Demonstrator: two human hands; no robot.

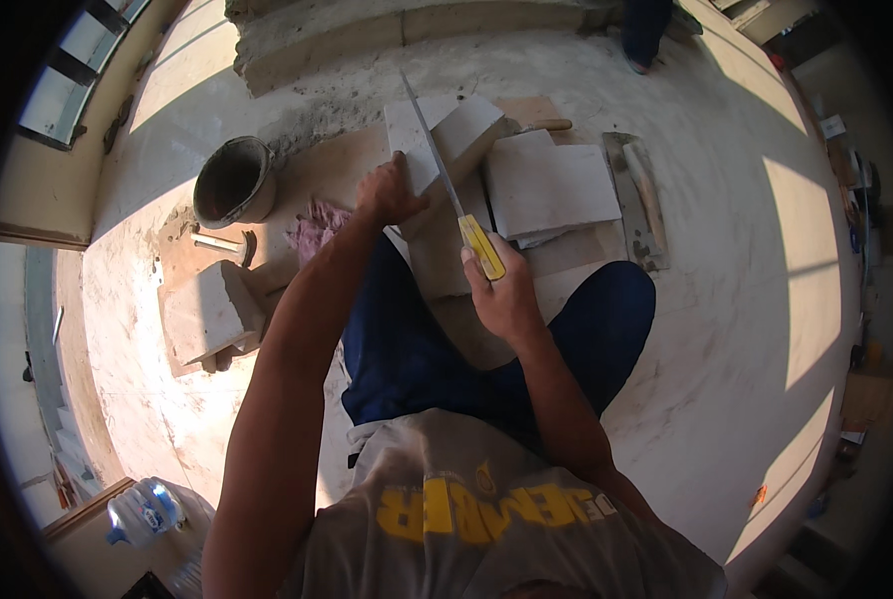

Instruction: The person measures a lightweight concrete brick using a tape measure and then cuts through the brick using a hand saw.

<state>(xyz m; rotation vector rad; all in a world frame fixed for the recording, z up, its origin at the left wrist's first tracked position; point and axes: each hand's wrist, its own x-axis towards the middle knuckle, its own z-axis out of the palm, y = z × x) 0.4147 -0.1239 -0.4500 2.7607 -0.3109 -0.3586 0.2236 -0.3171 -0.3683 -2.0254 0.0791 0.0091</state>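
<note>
My right hand point(506, 297) is closed around the yellow handle of a handsaw point(481, 250). The saw's long narrow blade points away from me and lies across a pale lightweight concrete block point(407, 130). At the near left edge of that block, my left hand point(389, 192) grips it with the fingers bent and one finger reaching up its face. A second pale block point(471, 130) sits at an angle right beside the blade. Whether the blade has cut into the block cannot be made out.
Left stand a dark bucket point(235, 182), a pink cloth point(317, 228), a hammer-like tool point(224, 243) and block pieces point(212, 314). Right lie stacked pale slabs point(556, 190) and a grey board point(631, 215). Beyond are a concrete ledge point(367, 50) and another person's leg point(648, 30). Plastic bottles point(147, 511) stand lower left.
</note>
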